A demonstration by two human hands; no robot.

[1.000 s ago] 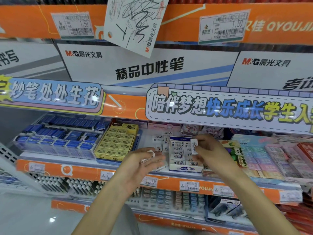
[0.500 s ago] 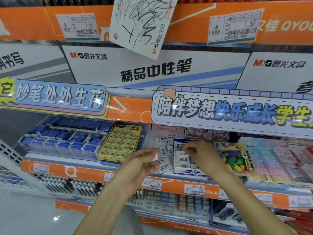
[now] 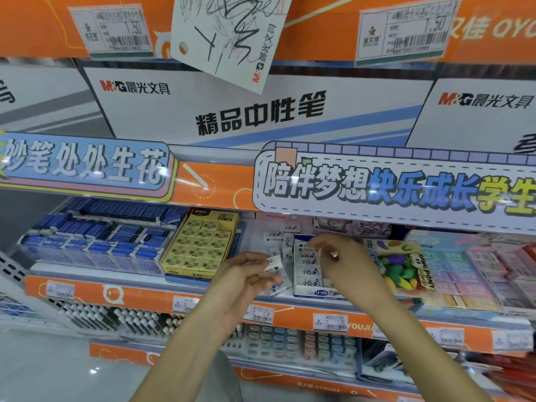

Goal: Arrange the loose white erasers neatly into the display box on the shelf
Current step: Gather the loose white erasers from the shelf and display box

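Display box (image 3: 307,291): white card with a blue front lip, set on the orange-edged shelf (image 3: 162,295) at about 5 o'clock of centre; rows of white erasers in printed sleeves are seen inside it, labels facing up. Loose white erasers (image 3: 285,242): small rectangular blocks with dark lettering, scattered on the shelf at 9 o'clock of the box, some upright, some tilted. Left hand (image 3: 240,282): fingers closed on one held eraser (image 3: 274,264), kept just at 9 o'clock of the box. Right hand (image 3: 345,268): placed over the box, fingers bent downward; whether anything is pinched cannot be told. Yellow 2B eraser box (image 3: 200,248): at 9 o'clock of the loose pieces. Colourful novelty pack (image 3: 403,265): at 3 o'clock of the right hand.
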